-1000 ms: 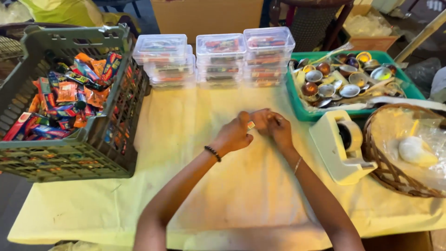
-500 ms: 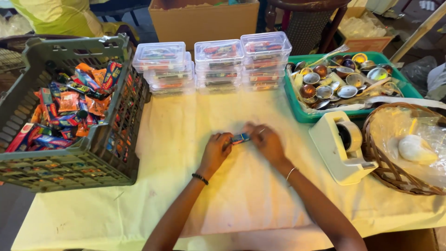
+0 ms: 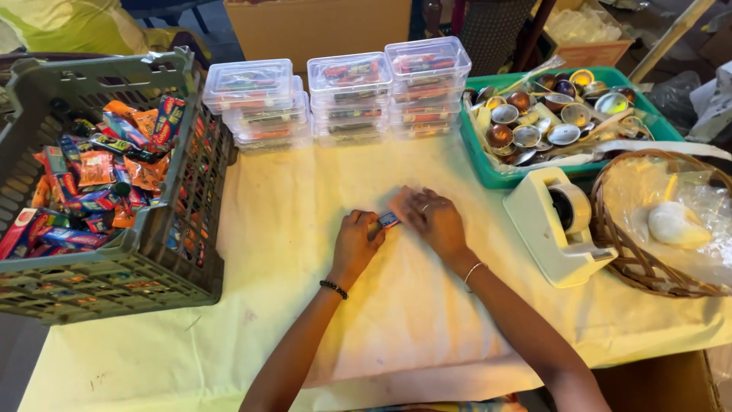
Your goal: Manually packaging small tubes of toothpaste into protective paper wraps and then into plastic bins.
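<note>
One small wrapped packet is pinched between the fingertips of the left hand and the right hand, low over the yellow tablecloth, its long axis running roughly left to right. Bare cloth is left in front; a grey crate, stacked clear boxes and a tape dispenser are kept well apart.

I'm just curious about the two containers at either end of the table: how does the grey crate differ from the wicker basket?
The grey crate is rectangular slatted plastic; the wicker basket is round and woven. The crate is heaped with bright wrapped sweets; the basket holds clear plastic sheeting and a pale lump. The crate stands left of the hands, the basket right. Both rest on the yellow tablecloth.
</note>
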